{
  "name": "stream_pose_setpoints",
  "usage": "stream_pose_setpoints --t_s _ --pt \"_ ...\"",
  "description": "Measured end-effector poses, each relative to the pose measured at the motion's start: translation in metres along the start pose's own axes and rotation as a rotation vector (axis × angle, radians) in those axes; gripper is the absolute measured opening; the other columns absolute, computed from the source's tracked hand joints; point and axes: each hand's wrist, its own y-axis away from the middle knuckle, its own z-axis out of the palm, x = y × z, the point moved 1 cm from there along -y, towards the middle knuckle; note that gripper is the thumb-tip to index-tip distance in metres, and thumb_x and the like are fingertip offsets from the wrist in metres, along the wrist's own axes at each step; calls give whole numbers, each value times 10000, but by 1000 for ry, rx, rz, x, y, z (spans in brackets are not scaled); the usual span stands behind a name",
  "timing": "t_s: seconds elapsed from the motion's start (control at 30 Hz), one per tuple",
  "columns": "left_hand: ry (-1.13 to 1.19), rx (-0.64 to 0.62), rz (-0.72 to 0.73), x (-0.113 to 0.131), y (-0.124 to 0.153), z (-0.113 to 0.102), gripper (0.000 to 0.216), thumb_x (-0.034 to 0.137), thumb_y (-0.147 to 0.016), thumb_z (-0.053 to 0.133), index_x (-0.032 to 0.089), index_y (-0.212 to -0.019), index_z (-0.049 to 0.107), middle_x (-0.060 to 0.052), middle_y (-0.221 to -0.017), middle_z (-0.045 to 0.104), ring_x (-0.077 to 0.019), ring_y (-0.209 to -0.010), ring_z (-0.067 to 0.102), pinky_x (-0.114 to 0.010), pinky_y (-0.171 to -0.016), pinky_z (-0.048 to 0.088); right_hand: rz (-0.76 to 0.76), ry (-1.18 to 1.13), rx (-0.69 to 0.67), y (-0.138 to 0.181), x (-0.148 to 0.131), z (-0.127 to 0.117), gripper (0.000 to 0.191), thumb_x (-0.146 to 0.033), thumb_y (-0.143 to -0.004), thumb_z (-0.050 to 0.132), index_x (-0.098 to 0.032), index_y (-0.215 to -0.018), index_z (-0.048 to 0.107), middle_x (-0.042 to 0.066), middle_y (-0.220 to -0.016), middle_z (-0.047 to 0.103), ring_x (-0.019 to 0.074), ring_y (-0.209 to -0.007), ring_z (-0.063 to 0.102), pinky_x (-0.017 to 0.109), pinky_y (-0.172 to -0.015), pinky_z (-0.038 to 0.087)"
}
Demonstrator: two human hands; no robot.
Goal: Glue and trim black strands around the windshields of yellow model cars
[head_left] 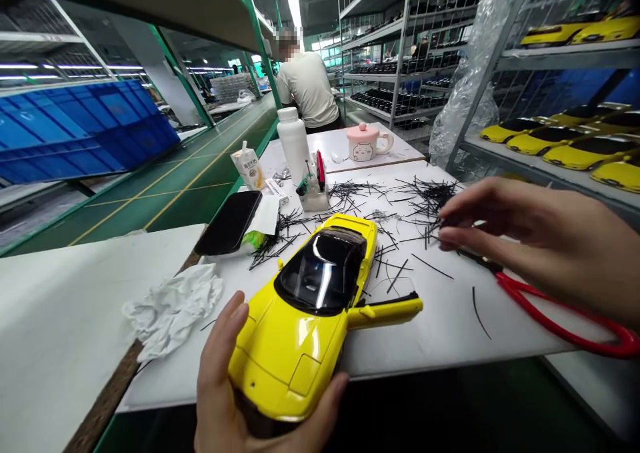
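Observation:
My left hand is wrapped round the front end of a yellow model car, its thumb on one side and its fingers on the other. The car has a black roof, and one door stands swung out on the right. Over the right of the table, my right hand has thumb and fingertips drawn together in a pinch beside a pile of thin black strips. Whatever lies between those fingertips is dark and too small to name. Under that hand are scissors with red handles, their blades partly hidden.
A crumpled white cloth, a black phone, a drink carton, a white bottle and a pink-lidded mug stand or lie about. Racks of yellow cars rise at right. A co-worker sits ahead, beside a green conveyor.

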Motion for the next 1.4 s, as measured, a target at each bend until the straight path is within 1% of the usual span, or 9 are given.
stream_pose_setpoints --t_s 0.07,0.17,0.27,0.47,0.6,0.73,0.9,1.1,1.4 --pt "24 23 79 6 -4 2 846 327 -791 828 277 -1531 422 -111 -1562 479 -383 -1440 474 -608 -1225 396 -30 -121 67 -4 -21 3 160 -440 -975 685 -280 -975 679 16 -888 757 189 -752 738 250 -608 591" --pt "50 17 185 11 -7 5 870 308 -788 830 258 -1539 393 -120 -1591 438 -359 -1458 454 -545 -1218 425 -148 -141 21 -5 -36 18 75 -341 -1009 658 -272 -980 652 8 -935 773 175 -805 748 233 -685 604" --pt "87 -7 215 11 -8 6 828 314 -796 824 247 -1511 412 -127 -1593 418 -349 -1471 429 -532 -1225 405 -219 -122 -30 -7 -35 30 30 -233 -1013 642 -252 -1006 619 15 -937 777 173 -805 758 227 -669 584" --pt "98 14 221 10 -5 8 755 300 -769 834 206 -1434 489 -137 -1556 450 -313 -1465 429 -422 -1189 435 -279 -53 -118 -11 -34 37 40 -197 -1025 600 -214 -1035 635 33 -939 770 178 -775 738 258 -691 562" --pt "65 16 280 1 -5 8 815 342 -746 861 201 -1452 479 -148 -1553 458 -321 -1446 460 -403 -1155 464 -221 -82 -130 -20 -35 32 58 -203 -1014 615 -208 -968 650 14 -885 762 162 -747 725 250 -684 549" --pt "29 -28 312 -18 -5 4 856 384 -763 866 206 -1496 459 -162 -1556 474 -358 -1401 520 -438 -1111 515 -68 -188 -271 -38 -32 27 116 -296 -1011 636 -208 -954 688 -4 -862 754 146 -764 714 239 -679 545" --pt "-24 -159 287 -40 -1 3 815 376 -847 813 241 -1539 405 -165 -1579 452 -381 -1425 506 -491 -1089 551 -119 -369 -421 -44 -31 38 90 -278 -1017 644 -206 -983 686 -21 -899 774 115 -810 735 198 -758 553" --pt "-55 -227 289 -46 1 9 736 361 -881 774 240 -1514 419 -175 -1541 488 -367 -1397 532 -504 -1063 572 -186 -251 -353 -38 -30 39 51 -215 -1016 619 -206 -988 661 4 -928 766 132 -794 720 222 -722 536" --pt "-52 -233 285 -44 1 10 731 361 -884 775 213 -1506 420 -181 -1541 477 -342 -1415 510 -472 -1112 538 -334 -138 -271 -33 -28 42 194 -81 -963 549 -220 -919 678 66 -952 767 199 -824 740 259 -718 541"
